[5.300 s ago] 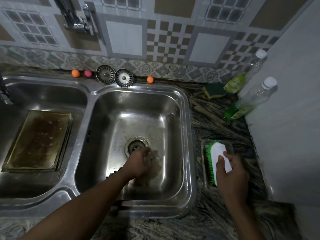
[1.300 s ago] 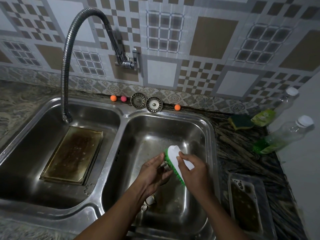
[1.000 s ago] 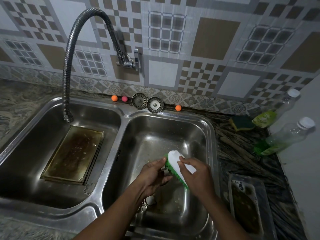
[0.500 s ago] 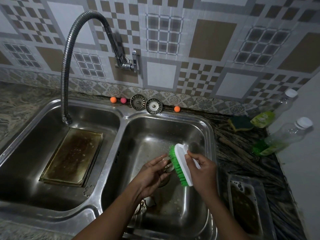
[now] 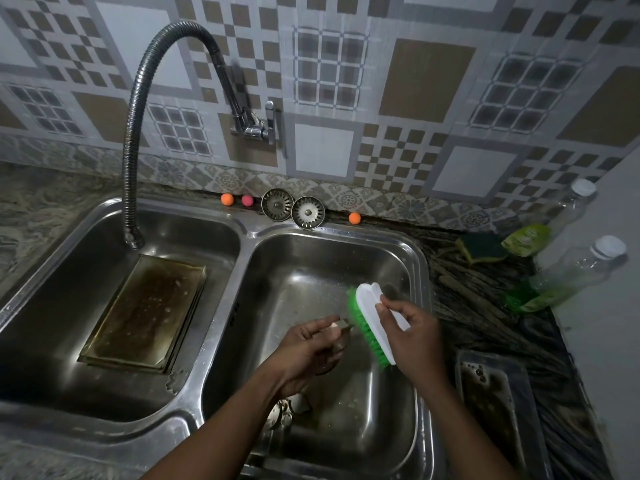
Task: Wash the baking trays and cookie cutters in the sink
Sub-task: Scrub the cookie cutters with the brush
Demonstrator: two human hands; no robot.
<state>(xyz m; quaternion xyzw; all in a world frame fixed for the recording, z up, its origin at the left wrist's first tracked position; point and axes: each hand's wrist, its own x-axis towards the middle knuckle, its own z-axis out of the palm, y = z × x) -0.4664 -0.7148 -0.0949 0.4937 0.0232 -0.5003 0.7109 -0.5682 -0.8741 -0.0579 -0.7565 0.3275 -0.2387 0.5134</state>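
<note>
Turned since a moment ago, the scrub brush (image 5: pixel 372 323) now sets its green bristles against the cookie cutter (image 5: pixel 341 325), which the left hand (image 5: pixel 308 348) pinches above the right basin (image 5: pixel 311 268). The right hand (image 5: pixel 414 341) grips the brush. Scrubbing looks under way, while the baking tray (image 5: pixel 149 313) left of that basin waits.

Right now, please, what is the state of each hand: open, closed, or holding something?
Left hand: closed, fingers pinching a small metal cookie cutter.
Right hand: closed, gripping the scrub brush.
</note>
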